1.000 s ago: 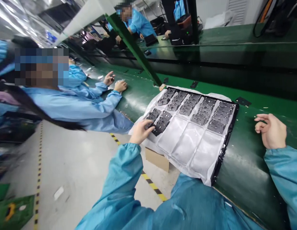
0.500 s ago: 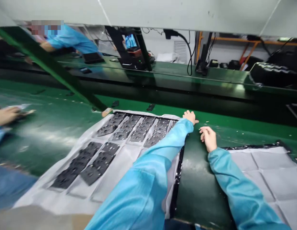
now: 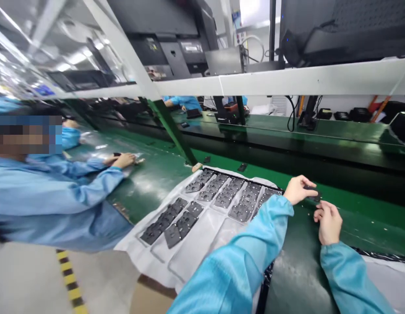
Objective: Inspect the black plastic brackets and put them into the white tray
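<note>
My left hand (image 3: 297,189) reaches across the tray and pinches a small flat black part (image 3: 311,192) over the green belt, just right of the tray. My right hand (image 3: 327,222) hovers close beside it, fingers curled toward the same part, touching or nearly touching it. The white tray (image 3: 202,244) with a black rim lies on the belt under my left sleeve. Several dark flat parts (image 3: 222,194) fill its far pockets, and the near pockets hold none.
The green conveyor belt (image 3: 150,174) runs left to right. A co-worker in a blue coat (image 3: 52,196) sits at my left with hands on the belt. A green post (image 3: 171,128) stands behind the tray. Another white tray (image 3: 388,274) lies at right. A cardboard box (image 3: 150,296) sits below.
My left hand left the tray's near-left pockets, crossed to the belt at the tray's far right and now pinches a black part. My right hand moved in beside it. The camera swung around.
</note>
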Tool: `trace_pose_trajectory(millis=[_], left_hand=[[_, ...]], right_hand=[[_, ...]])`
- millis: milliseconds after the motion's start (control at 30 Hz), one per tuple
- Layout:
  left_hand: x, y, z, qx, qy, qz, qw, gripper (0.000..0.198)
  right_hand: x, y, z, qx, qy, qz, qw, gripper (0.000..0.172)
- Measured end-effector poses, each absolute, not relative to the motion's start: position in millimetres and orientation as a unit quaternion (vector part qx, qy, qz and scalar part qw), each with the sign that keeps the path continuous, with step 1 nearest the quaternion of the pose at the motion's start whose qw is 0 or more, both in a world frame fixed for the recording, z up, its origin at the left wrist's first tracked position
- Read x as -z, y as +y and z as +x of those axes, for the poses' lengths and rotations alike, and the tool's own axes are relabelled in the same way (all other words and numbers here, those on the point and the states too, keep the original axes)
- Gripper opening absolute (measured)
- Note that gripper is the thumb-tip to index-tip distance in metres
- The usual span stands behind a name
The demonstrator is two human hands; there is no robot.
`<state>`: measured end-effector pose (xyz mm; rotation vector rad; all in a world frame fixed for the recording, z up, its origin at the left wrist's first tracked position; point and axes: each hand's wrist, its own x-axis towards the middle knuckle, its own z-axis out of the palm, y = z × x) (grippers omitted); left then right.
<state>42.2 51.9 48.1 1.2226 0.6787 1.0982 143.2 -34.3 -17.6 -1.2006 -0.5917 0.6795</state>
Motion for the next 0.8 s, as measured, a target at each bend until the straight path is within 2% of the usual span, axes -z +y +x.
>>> trace_pose_trajectory(millis=[200,333,400,500,633,800], left_hand=[[-20,8,4,-0.500,0.254,0.319,0.764,0.035],[-11,3,-4,-0.517,0.225,0.221,0.796,0.032],[-10,4,-3,-0.506,0.231,0.221,0.801,0.038],[-7,5,1,-0.485,0.247,0.283,0.790,0.050],[-1,3,8,-0.503,0.305,0.429,0.686,0.039],[3,2,12,-0.552,0.341,0.349,0.677,0.047]], right_hand=[[16,-38,139,-0.354,-0.276,-0.534,0.717,0.031],[14,-40,137,-0.375,-0.284,-0.530,0.705,0.031],[11,-41,136,-0.386,-0.288,-0.530,0.698,0.031],[6,-44,133,-0.420,-0.306,-0.520,0.678,0.033],[2,-49,128,-0.441,-0.390,-0.526,0.613,0.035],[1,-49,123,-0.404,-0.425,-0.535,0.608,0.036]])
